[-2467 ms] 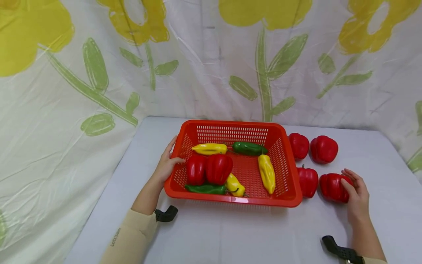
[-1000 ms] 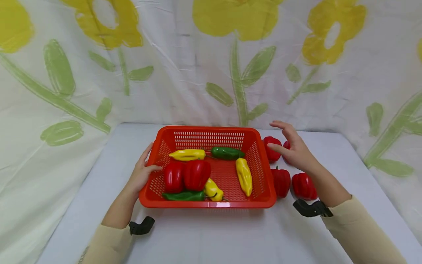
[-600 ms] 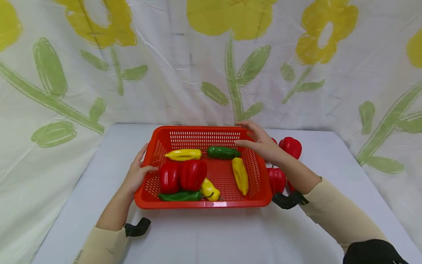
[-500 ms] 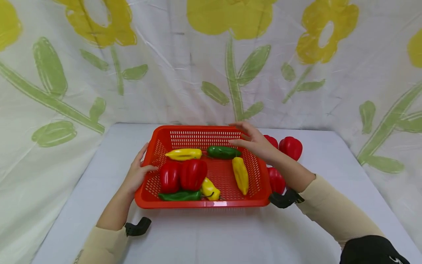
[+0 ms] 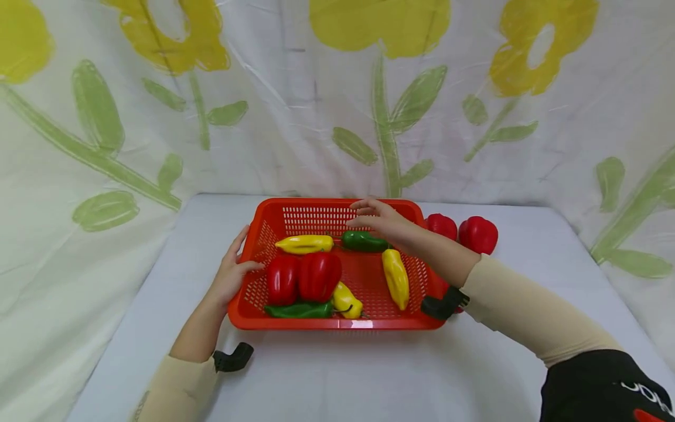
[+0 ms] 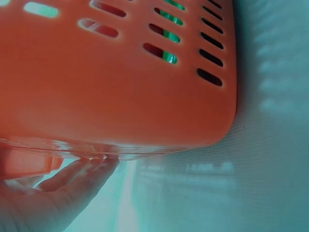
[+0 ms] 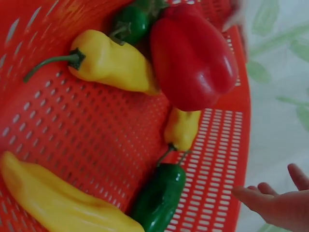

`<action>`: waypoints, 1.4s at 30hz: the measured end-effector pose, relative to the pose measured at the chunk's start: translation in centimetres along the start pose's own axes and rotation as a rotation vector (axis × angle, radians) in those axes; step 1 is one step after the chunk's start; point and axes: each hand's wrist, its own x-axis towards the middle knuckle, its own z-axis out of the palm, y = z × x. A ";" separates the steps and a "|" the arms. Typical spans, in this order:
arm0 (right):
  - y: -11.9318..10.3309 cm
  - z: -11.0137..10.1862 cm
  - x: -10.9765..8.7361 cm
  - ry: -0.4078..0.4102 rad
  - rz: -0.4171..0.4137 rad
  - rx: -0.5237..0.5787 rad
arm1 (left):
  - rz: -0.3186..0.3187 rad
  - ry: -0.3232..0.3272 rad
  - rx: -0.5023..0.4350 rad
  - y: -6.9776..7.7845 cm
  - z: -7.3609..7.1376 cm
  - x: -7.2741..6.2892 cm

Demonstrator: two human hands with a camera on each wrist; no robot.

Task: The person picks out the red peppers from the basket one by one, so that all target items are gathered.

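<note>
A red plastic basket with slotted walls stands on the table. My left hand holds its left rim, thumb over the edge and fingers outside; fingertips show against the basket in the left wrist view. My right hand hovers over the basket's back right part, fingers spread and holding nothing, near a green pepper. Inside also lie two red bell peppers, a second green pepper, and yellow peppers at back left, front and right.
Right of the basket, red bell peppers lie on the white table, some partly hidden by my right arm. A white curtain with painted flowers hangs behind the table.
My right hand has left a red bell pepper at the right of the table and moved left, empty, to above the basket. My left hand keeps its place at the rim.
</note>
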 end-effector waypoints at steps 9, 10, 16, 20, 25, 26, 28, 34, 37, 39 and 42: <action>0.4 1.2 0.7 -0.044 0.094 -0.056 | -0.001 -0.006 -0.029 -0.2 0.3 0.3; 0.4 1.4 0.7 -0.055 0.099 -0.068 | -0.002 -0.006 -0.033 -0.2 0.4 0.3; 0.4 2.1 0.7 -0.106 0.131 -0.125 | 0.018 -0.016 -0.056 -0.4 0.9 0.9; 0.3 2.9 1.0 -0.146 0.176 -0.158 | 0.016 -0.006 -0.050 -0.3 1.0 1.1; 0.0 3.9 1.0 -0.183 0.190 -0.177 | 0.006 0.004 -0.048 0.0 0.7 0.8; 0.0 4.1 1.0 -0.189 0.193 -0.177 | 0.006 0.003 -0.050 0.0 0.7 0.7; -0.1 4.3 1.1 -0.198 0.203 -0.178 | 0.007 0.003 -0.053 0.0 0.6 0.7; 0.3 5.1 1.6 -0.229 0.224 -0.194 | -0.001 0.009 -0.059 -0.1 0.4 0.5; 0.7 5.6 2.0 -0.234 0.237 -0.203 | 0.000 0.011 -0.064 -0.2 0.3 0.5; 0.8 6.0 2.1 -0.233 0.245 -0.203 | 0.002 0.014 -0.066 -0.3 0.1 0.5; 1.1 6.7 2.2 -0.215 0.253 -0.201 | 0.002 0.015 -0.066 -0.4 0.0 0.4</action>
